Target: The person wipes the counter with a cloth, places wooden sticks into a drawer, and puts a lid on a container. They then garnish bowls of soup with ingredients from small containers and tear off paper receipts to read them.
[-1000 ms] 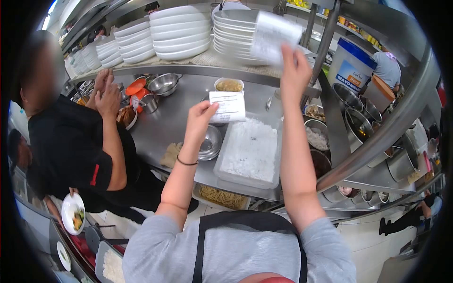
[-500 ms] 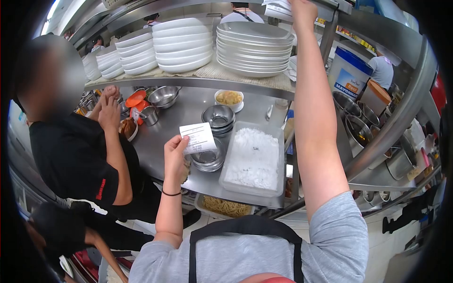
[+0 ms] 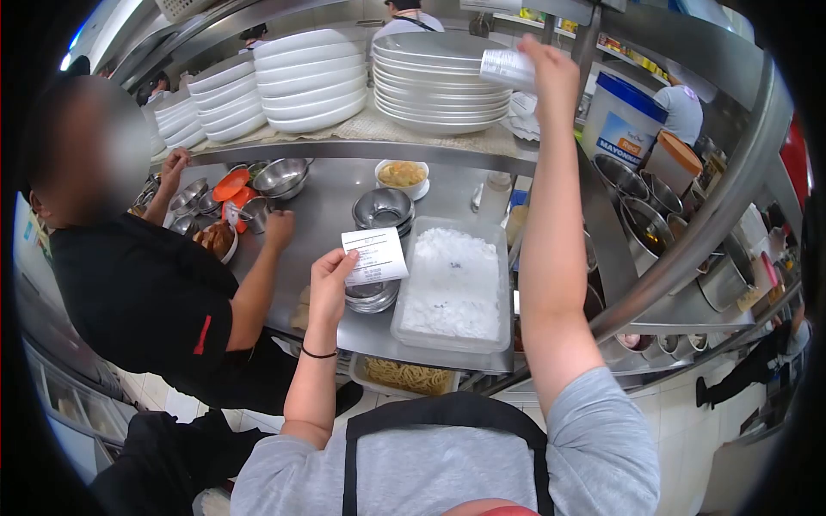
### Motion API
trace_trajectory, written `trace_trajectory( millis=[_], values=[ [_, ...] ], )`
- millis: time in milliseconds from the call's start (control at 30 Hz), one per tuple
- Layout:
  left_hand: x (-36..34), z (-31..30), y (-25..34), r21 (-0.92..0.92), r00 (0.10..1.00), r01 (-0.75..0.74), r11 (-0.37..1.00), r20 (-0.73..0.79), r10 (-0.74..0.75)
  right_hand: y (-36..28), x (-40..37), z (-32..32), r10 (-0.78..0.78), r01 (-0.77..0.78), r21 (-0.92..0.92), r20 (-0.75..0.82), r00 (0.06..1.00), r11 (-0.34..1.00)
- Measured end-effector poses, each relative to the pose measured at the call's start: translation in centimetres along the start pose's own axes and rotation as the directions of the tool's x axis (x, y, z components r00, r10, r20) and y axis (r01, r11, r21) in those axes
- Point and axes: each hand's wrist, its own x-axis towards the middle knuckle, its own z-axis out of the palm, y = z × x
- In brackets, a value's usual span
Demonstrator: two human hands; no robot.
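My left hand point(image 3: 329, 284) pinches a white printed order slip point(image 3: 379, 255) by its left edge, above a stack of metal bowls point(image 3: 372, 297). Up at the shelf, my right hand point(image 3: 553, 76) grips a second, curled paper slip point(image 3: 508, 68), which hangs beside a stack of white plates point(image 3: 439, 99). Below and between my arms sits a clear plastic tub point(image 3: 452, 288) of white powder. Print covers both slips, too small to read.
A co-worker in black point(image 3: 146, 284) stands at the left, reaching over the counter. More white dishes point(image 3: 311, 77) line the shelf point(image 3: 344, 150). A mayonnaise bucket point(image 3: 621, 120) and metal pots point(image 3: 645, 228) are at the right. Noodles point(image 3: 404, 376) lie in a container below the counter.
My right hand has come down from the shelf's upper rail with its slip. The left slip has shifted slightly. The co-worker's hands have parted, one moving to a metal cup.
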Motion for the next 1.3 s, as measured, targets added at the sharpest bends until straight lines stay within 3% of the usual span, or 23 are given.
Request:
trace_trajectory(
  millis=[67,167,200,233,300,333,367,400,433,500,567,600,667,767,833,1000,1300],
  values=[
    [0.3,1.0,-0.4,-0.019,0.999,0.02,1.0,0.042,-0.019,0.6,-4.7,-1.3,-0.309,0.293,-0.171,-0.074,0.948,0.941],
    [0.3,3.5,-0.9,-0.043,0.989,0.07,0.997,0.133,-0.064,0.0,-13.7,-3.6,-0.497,0.485,-0.297,0.037,0.867,0.823],
    [0.2,4.4,-1.1,-0.047,0.979,0.099,0.994,0.181,-0.089,-1.5,-17.4,-4.9,-0.232,0.26,-0.354,0.119,0.965,0.898],
    [-0.1,5.2,-1.6,0.008,0.961,0.116,0.993,0.251,-0.114,-1.4,-20.0,-6.0,-0.322,0.373,-0.358,0.196,0.926,0.856],
    [-1.1,6.7,-2.7,0.174,0.871,0.092,0.981,0.464,-0.164,-3.3,-24.1,-9.5,-0.235,0.388,-0.358,0.4,0.886,0.85],
    [-2.0,7.8,-3.4,0.177,0.856,0.108,0.978,0.484,-0.182,-4.4,-25.2,-11.5,-0.203,0.366,-0.294,0.463,0.863,0.883],
    [-3.1,9.2,-4.1,0.233,0.735,0.078,0.969,0.643,-0.214,-5.4,-26.0,-13.6,-0.173,0.334,-0.236,0.518,0.838,0.913],
    [-4.2,10.9,-4.7,0.279,0.575,0.039,0.96,0.779,-0.25,-6.3,-26.6,-15.7,-0.159,0.284,-0.199,0.482,0.862,0.938],
    [-5.5,13.0,-5.0,0.29,0.529,0.061,0.955,0.802,-0.277,-7.2,-27.3,-18.2,-0.139,0.231,-0.165,0.436,0.889,0.959],
    [-9.6,17.3,-5.3,0.278,0.348,-0.014,0.961,0.902,-0.256,-9.5,-29.0,-24.1,-0.038,0.118,-0.301,0.261,0.965,0.946],
    [-13.2,21.1,-7.5,0.351,0.321,0.229,0.908,0.853,-0.411,-10.6,-31.2,-29.5,0.061,-0.103,-0.316,-0.14,0.988,0.943],
    [-14.3,23.2,-7.4,0.429,0.297,0.285,0.857,0.811,-0.504,-11.4,-31.5,-31.1,0.068,-0.139,-0.268,-0.256,0.964,0.953],
    [-16.2,27.1,-8.5,0.376,0.298,0.336,0.864,0.827,-0.476,-12.3,-32.6,-34.6,0.111,-0.202,-0.18,-0.418,0.901,0.963],
    [-19.8,32.8,-10.4,0.18,0.341,0.443,0.878,0.872,-0.351,-13.2,-35.0,-40.1,0.134,-0.255,-0.17,-0.516,0.846,0.952],
    [-22.0,36.4,-10.7,0.145,0.323,0.512,0.846,0.881,-0.347,-14.1,-36.1,-43.2,0.127,-0.276,-0.188,-0.563,0.817,0.943],
    [-26.2,45.7,-12.9,0.147,0.205,0.645,0.75,0.912,-0.355,-16.5,-38.4,-51.6,0.114,-0.279,-0.143,-0.672,0.732,0.95],
    [-34.9,60.3,-15.6,0.236,0.019,0.684,0.69,0.94,-0.34,-20.1,-41.3,-65.8,0.083,-0.338,-0.178,-0.769,0.634,0.924]
  ],
)
